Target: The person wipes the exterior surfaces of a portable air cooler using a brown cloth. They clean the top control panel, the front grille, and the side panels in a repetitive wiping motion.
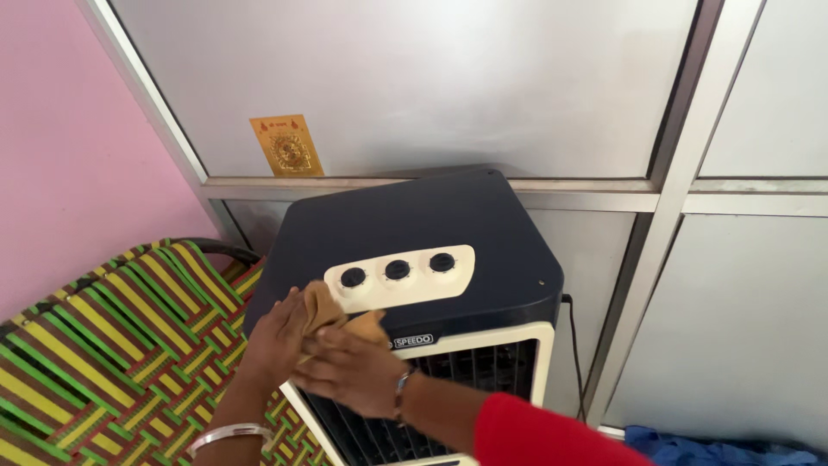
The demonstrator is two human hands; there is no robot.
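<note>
A dark blue air cooler (431, 216) with a cream panel of three black knobs (398, 270) stands against a grey panelled wall. Both my hands press a tan cloth (323, 309) onto the cooler's front left corner, just left of the knob panel. My left hand (278, 338), with a silver bangle on the wrist, lies on the left part of the cloth. My right hand (354, 371), in a red sleeve, overlaps it from the right and grips the cloth. Most of the cloth is hidden under the hands.
A chair woven in green, yellow and red strips (112, 345) stands close to the cooler's left. A black cord (573, 345) hangs down the cooler's right side. A gold picture card (287, 145) is stuck on the wall. Blue fabric (716, 449) lies at the bottom right.
</note>
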